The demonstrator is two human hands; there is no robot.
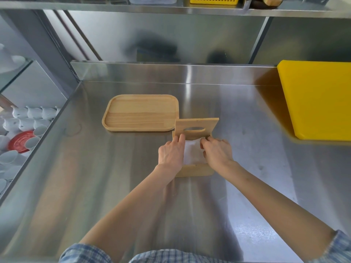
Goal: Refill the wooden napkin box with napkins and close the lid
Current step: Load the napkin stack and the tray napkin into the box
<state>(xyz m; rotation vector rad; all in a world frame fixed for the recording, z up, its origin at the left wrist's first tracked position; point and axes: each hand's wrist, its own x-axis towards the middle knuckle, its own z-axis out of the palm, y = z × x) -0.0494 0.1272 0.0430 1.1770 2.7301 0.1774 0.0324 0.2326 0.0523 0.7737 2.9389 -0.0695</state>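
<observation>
- A brushed stainless-steel surface (114,177) fills most of the view, with a steel backsplash along its far edge and a steel shelf above holding a yellow perforated plastic basket (214,0).
- A thick yellow rectangular plastic cutting board (319,99) lies at the right edge of the surface, reaching toward the far right corner.
- An empty pale wooden tray with rounded corners and a low rim (141,128) sits left of centre, toward the far edge.
- The small square wooden napkin box (195,170) stands near the middle of the surface, its far left corner just beside the tray's near right corner.
- The box's flat wooden lid with an oval slot (196,125) is raised at the far side of the box, tilted up, so the box is open.
- A stack of white paper napkins (192,152) lies inside the box, between the two hands.
- The left hand (171,152) rests on the left side of the box, fingers extended flat over the napkins' left edge; its grip is loose, pressing rather than clasping.
- The right hand (217,151) lies over the right side, fingers curled down onto the napkins; whether it pinches them cannot be told.
- Beyond the left edge, lower down, sit white ceramic cups (28,118) and a red round lid (20,142).
</observation>
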